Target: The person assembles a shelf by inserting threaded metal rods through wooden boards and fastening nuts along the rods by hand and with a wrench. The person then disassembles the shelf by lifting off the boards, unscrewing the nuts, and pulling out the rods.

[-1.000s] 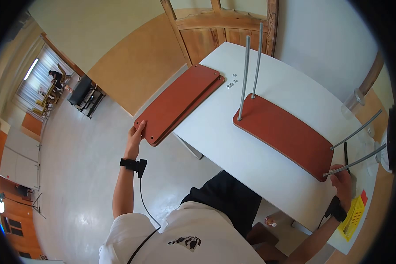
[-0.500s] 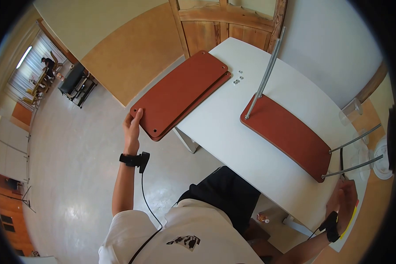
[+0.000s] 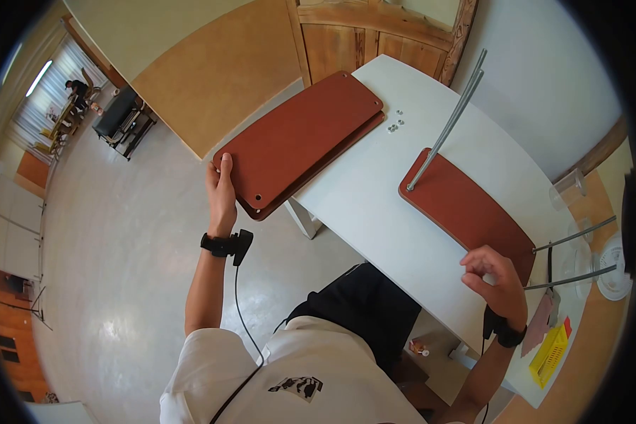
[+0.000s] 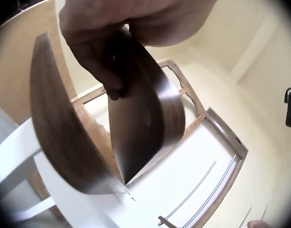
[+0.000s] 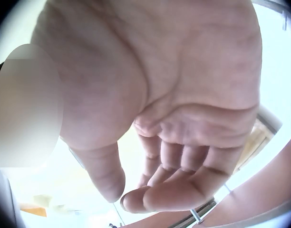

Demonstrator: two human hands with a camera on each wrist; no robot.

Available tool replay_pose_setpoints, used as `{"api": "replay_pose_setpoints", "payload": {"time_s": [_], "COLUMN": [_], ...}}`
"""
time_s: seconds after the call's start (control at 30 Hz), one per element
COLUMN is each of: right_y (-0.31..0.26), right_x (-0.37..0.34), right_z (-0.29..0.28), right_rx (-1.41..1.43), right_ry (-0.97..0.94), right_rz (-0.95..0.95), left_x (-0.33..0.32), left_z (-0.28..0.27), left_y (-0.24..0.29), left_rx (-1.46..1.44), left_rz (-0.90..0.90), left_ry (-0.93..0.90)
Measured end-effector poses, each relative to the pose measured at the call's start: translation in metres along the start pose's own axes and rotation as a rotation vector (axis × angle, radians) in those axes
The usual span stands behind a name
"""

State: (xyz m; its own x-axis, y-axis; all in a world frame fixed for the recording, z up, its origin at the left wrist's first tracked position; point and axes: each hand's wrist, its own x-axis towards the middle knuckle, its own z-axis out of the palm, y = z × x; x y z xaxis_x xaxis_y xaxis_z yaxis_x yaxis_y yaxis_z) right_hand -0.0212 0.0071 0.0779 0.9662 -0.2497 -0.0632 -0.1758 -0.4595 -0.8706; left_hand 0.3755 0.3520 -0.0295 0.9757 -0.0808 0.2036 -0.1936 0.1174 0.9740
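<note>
Red-brown upper board [image 3: 300, 141], rounded corners, holed; left hand [image 3: 222, 196] grips end, right hand [image 3: 503, 286] empty, loosely curled.

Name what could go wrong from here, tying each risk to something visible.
The upper red board could slip: the left hand holds it by one end, and that end juts past the edge of the white table.

The small metal fasteners lie loose near its far end, so swinging it might scatter them.

The right hand appears close to metal rods on the other board; bumping one might shift that board.
</note>
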Motion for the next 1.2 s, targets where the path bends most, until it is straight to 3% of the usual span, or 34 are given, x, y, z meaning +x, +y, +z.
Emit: {"api": "replay_pose_setpoints", "payload": {"time_s": [0.07,0.23,0.3,0.37,0.5,0.67,0.77,0.83,0.87,0.9,0.97,1.0,1.07,1.1,1.17,1.2], "right_y": [-0.006,-0.006,-0.015,-0.019,-0.056,-0.097,-0.119,-0.122,-0.119,-0.107,-0.089,-0.088,-0.092,-0.093,-0.098,-0.1], "right_x": [0.009,0.038,0.042,0.047,0.053,0.057,0.049,0.048,0.045,0.043,0.033,0.03,0.016,0.015,0.01,0.007], "right_z": [0.004,0.018,0.016,0.015,0.01,0.005,0.003,0.002,-0.004,-0.015,-0.042,-0.039,-0.032,-0.034,-0.043,-0.053], "right_rx": [0.017,0.063,0.097,0.098,0.164,0.243,0.345,0.335,0.289,0.282,0.747,0.738,0.855,0.846,1.038,1.027], "right_ry": [-0.037,-0.115,-0.131,-0.122,-0.081,-0.105,0.005,0.195,0.258,0.263,0.059,0.063,0.626,0.628,0.729,0.735], "right_rz": [0.001,-0.011,-0.018,-0.045,-0.162,-0.288,-0.385,-0.593,-0.567,-0.564,-0.694,-0.692,-0.716,-0.715,-0.821,-0.822], "left_x": [0.003,0.008,0.006,0.001,0.007,0.005,0.022,0.025,0.021,0.01,-0.016,-0.009,0.014,-0.004,-0.047,-0.019], "left_z": [-0.004,-0.01,-0.007,0.004,0.027,0.082,0.115,0.144,0.159,0.174,0.211,0.227,0.265,0.271,0.273,0.297], "left_y": [-0.007,-0.004,0.013,0.049,0.104,0.163,0.177,0.182,0.186,0.196,0.224,0.218,0.208,0.219,0.252,0.237], "left_rx": [-0.105,-0.203,-0.218,-0.236,-0.368,-0.573,-0.719,-0.746,-0.76,-0.767,-0.565,-0.573,-0.563,-0.571,-0.531,-0.511], "left_rz": [-0.128,-0.134,-0.129,-0.058,-0.073,-0.126,-0.233,-0.237,-0.235,-0.237,-0.191,-0.192,-0.306,-0.306,-0.144,-0.036], "left_ry": [0.016,0.006,-0.01,-0.178,-0.174,-0.443,-0.624,-0.705,-0.773,-0.779,-0.725,-0.729,-1.304,-1.307,-0.914,-0.901]}}
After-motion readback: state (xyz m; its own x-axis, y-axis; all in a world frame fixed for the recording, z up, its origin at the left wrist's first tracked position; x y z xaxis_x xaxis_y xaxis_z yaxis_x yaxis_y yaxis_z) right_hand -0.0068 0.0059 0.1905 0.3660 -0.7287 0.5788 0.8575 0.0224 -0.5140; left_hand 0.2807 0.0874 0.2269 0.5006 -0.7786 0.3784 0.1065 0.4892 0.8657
